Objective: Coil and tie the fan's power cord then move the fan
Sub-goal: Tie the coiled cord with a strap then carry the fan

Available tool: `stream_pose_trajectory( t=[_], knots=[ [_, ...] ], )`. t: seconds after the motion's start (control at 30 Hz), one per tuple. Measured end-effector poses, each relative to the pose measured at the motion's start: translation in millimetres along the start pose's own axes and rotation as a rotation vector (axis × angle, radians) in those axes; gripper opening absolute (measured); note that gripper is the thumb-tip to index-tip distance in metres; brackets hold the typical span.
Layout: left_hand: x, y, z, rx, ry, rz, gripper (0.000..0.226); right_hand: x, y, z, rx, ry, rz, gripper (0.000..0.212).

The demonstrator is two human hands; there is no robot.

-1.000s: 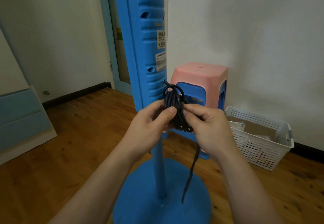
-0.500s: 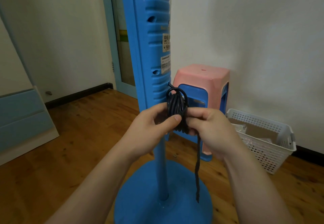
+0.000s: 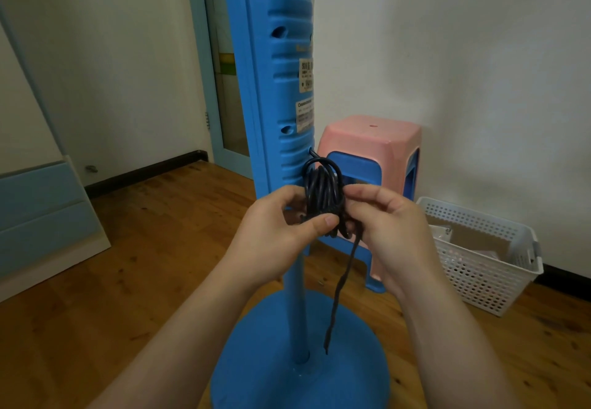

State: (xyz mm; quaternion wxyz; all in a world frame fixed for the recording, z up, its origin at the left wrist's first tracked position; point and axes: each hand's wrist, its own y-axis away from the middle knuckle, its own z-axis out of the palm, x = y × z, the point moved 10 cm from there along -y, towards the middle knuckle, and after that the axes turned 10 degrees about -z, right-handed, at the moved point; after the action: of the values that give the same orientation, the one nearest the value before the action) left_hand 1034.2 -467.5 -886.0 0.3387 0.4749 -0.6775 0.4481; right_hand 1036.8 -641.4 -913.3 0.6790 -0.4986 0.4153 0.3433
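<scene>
The cord is gathered into a tight dark bundle of loops at the middle of the view, just in front of the blue fan column, where it comes out of the casing at about 12 o'clock from the bundle. The left hand has its grip closed on the bundle from 9 o'clock, thumb pressed across the front. The right hand pinches it from 3 o'clock, fingers closed, and a thin dark tie hangs loose from that pinch toward 6 o'clock, ending above the round base; I cannot tell how far it is wound round the loops.

The cord looks springy and fairly stiff, so the loops would likely fan out if the left grip eased; best held at the waist of the bundle, where the thumb sits. The tie looks soft and limp, easy to wrap but slippery to cinch. The fan seems top-heavy with a weighted base; the slim pole below the casing looks the sound place to lift it.

A pink stool and a white basket stand at 3 o'clock on the wooden floor.
</scene>
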Motion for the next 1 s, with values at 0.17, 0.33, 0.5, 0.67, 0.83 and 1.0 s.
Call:
stream_pose_trajectory(
  t=[0.17, 0.33, 0.5, 0.67, 0.83, 1.0],
  knots=[
    [3, 1, 0, 0.053, -0.022, 0.025, 0.036, -4, 1, 3, -0.051, 0.073, 0.003, 0.019],
    [4, 0, 6, -0.028, 0.123, 0.031, 0.027, -6, -4, 6, -0.009, 0.111, 0.034, 0.029],
    [-4, -2, 6, -0.121, 0.338, -0.051, 0.03, -9, -5, 4, -0.051, 0.132, -0.016, 0.03],
    [-7, -3, 3, -0.089, 0.248, -0.015, 0.022, -4, -2, 4, -0.042, 0.083, -0.035, 0.033],
    [-8, -2, -2, -0.037, 0.187, -0.001, 0.018, 0, 2, 5, -0.04, 0.069, -0.042, 0.034],
    [-19, -2, -6, 0.026, 0.399, -0.131, 0.016, -3, 3, 5, -0.048, 0.083, -0.087, 0.033]
  ],
)
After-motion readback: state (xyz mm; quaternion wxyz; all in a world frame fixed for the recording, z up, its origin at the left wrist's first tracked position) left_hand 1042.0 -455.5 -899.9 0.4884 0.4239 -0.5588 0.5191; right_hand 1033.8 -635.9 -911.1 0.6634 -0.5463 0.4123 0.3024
